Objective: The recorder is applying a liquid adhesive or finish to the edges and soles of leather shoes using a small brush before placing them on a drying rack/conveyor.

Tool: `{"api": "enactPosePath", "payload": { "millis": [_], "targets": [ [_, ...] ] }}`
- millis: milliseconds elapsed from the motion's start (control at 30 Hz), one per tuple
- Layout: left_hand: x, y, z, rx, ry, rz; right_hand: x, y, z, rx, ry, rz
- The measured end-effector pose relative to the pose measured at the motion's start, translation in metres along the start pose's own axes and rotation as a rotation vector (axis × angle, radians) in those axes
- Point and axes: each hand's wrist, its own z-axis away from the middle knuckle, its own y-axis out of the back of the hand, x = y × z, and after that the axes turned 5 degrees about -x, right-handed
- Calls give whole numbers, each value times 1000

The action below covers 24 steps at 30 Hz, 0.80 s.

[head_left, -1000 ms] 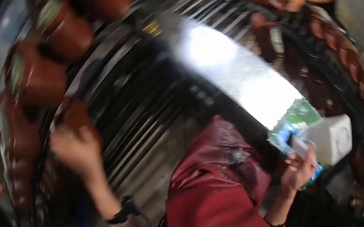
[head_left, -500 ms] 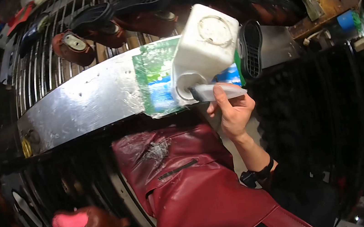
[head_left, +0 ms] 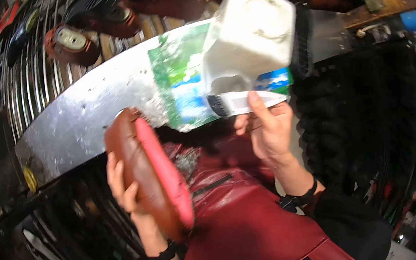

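Note:
In my left hand [head_left: 126, 190] is a brown leather shoe upper [head_left: 144, 183], turned on its side so its bright pink underside [head_left: 166, 175] faces right. The fingers wrap round its left side; part of the hand is behind it. My right hand [head_left: 271, 129] pinches the pale handle of a brush [head_left: 238, 103] with dark bristles at its left end. That brush lies level across the mouth of a cut-open white plastic jug [head_left: 252, 29]. Whether the bristles touch the jug's rim I cannot tell. The jug rests tilted on a green and blue plastic sheet [head_left: 180, 81].
A metal bench top [head_left: 78, 105] runs along in front of me. Behind it, brown shoe uppers [head_left: 71, 45] and black soles sit on a slatted rack [head_left: 29, 85]. One black sole [head_left: 303, 41] stands right of the jug. Dark stacked pieces [head_left: 321, 110] lie at the right.
My left hand has raised the shoe upper from the lower left to the bench edge and turned it. The brush has come out of the jug's mouth, its bristles now showing.

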Motion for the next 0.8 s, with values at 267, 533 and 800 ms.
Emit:
{"api": "enactPosePath", "payload": {
  "millis": [267, 533, 800],
  "targets": [
    [-1, -8, 14, -188, 11, -240, 39, -51, 2, -479, -136, 81],
    [2, -2, 14, -206, 3, -222, 62, -98, -58, -438, -56, 307],
    [2, -1, 10, -170, -14, -186, 39, -72, -43, -588, -191, 318]
  ]
}}
